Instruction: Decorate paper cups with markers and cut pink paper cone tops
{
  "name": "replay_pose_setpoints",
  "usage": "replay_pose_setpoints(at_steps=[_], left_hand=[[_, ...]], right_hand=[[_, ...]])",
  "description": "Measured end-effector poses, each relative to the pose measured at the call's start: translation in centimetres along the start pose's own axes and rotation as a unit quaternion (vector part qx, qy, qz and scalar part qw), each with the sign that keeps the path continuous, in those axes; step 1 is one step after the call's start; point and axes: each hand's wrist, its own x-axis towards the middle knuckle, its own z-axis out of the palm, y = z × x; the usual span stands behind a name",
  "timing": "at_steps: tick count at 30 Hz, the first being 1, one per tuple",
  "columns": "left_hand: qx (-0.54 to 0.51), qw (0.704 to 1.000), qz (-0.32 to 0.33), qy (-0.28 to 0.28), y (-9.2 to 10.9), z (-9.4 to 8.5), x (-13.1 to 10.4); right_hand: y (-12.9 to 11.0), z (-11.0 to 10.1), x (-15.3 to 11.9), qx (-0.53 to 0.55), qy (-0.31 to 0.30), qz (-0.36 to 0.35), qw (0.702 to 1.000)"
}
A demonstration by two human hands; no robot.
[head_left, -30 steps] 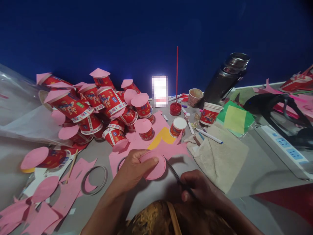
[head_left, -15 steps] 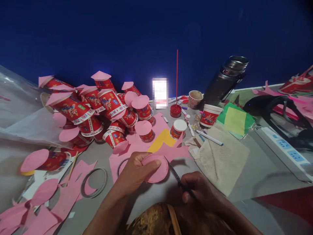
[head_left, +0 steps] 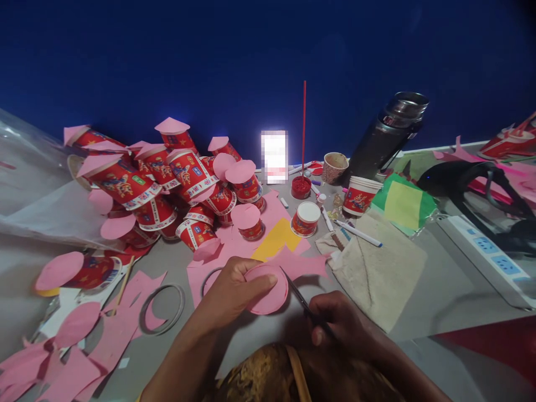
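Observation:
Pinched under the thumb of my left hand is a round pink paper disc, with a red line along part of its edge. A ragged pink offcut extends from behind the disc. My right hand is closed round the handles of dark scissors, whose blades point up and left at the disc's right edge. Beyond the hands stand a red paper cup with a pink disc on top and an upturned red paper cup.
Many red paper cups with pink tops are piled at left. Pink scraps and a tape ring lie nearer. At right are a cloth, a marker, a dark flask and a power strip. A glowing screen stands at the back.
Both hands keep nearly the same place, with the disc and scissors still together. The pink offcut behind the disc has shifted slightly; the view has tilted a little.

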Motion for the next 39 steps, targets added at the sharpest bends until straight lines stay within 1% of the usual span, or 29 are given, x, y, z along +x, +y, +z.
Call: replay_pose_setpoints(at_steps=[3,9,11,18,26,33,35,39], left_hand=[[-0.002,1.0,0.0,0.001,0.1,0.0,-0.1],[-0.006,0.999,-0.014,0.03,-0.1,-0.4,-0.2],[-0.003,1.0,-0.01,0.027,-0.2,-0.4,-0.2],[0.0,1.0,0.007,-0.01,-0.2,-0.2,0.0],[-0.008,1.0,0.003,-0.016,0.0,-0.1,-0.1],[-0.004,0.999,-0.003,0.034,-0.7,-0.4,-0.1],[0.002,0.999,-0.007,0.036,-0.6,-0.3,-0.1],[0.007,1.0,-0.008,0.023,-0.1,-0.1,-0.1]], right_hand=[[0.3,-0.1,0.0,-0.001,-0.002,0.006,1.0],[0.3,-0.1,0.1,-0.003,-0.003,-0.002,1.0],[0.2,0.0,0.1,0.007,-0.007,-0.006,1.0],[0.6,0.0,0.1,-0.003,0.002,-0.016,1.0],[0.7,0.0,0.1,0.004,0.0,-0.005,1.0],[1.2,0.0,0.1,0.007,0.008,-0.019,1.0],[1.1,0.0,0.1,0.013,0.002,-0.012,1.0],[0.9,0.1,0.2,0.039,-0.008,0.0,0.999]])
